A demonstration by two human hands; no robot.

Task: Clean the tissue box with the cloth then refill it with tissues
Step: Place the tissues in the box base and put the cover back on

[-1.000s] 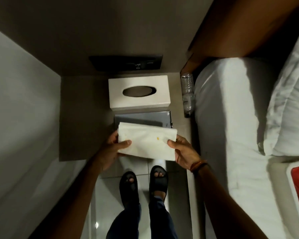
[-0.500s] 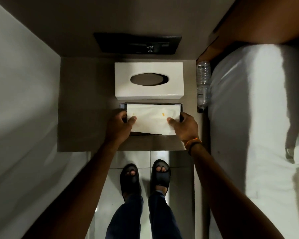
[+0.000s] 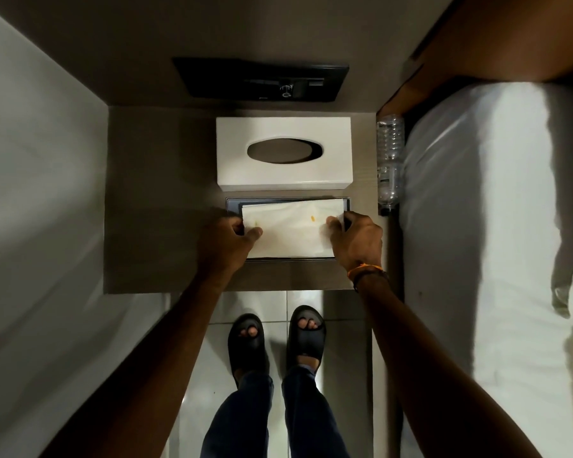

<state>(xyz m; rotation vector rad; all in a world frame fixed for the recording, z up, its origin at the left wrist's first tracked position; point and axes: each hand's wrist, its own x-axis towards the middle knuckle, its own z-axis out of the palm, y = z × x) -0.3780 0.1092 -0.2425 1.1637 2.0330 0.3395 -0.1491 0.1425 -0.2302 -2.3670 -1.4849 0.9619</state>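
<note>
The white tissue box cover (image 3: 283, 180) with an oval slot stands on the bedside table (image 3: 153, 226), toward the wall. In front of it lies the dark grey base tray (image 3: 234, 203). A white stack of tissues (image 3: 288, 233) with a small orange mark rests on that tray. My left hand (image 3: 224, 244) grips the stack's left end and my right hand (image 3: 356, 238) grips its right end, thumbs on top. No cloth is in view.
A clear plastic bottle (image 3: 390, 160) lies in the gap between table and bed. The white bed (image 3: 493, 242) fills the right side. A black switch panel (image 3: 262, 79) is on the wall behind. A wall runs along the left. My sandalled feet (image 3: 277, 338) stand on the tiled floor.
Both hands carried the tissue stack away from me, from over the table's front edge down onto the grey base tray. The view shifted too, with the box lower in frame now.
</note>
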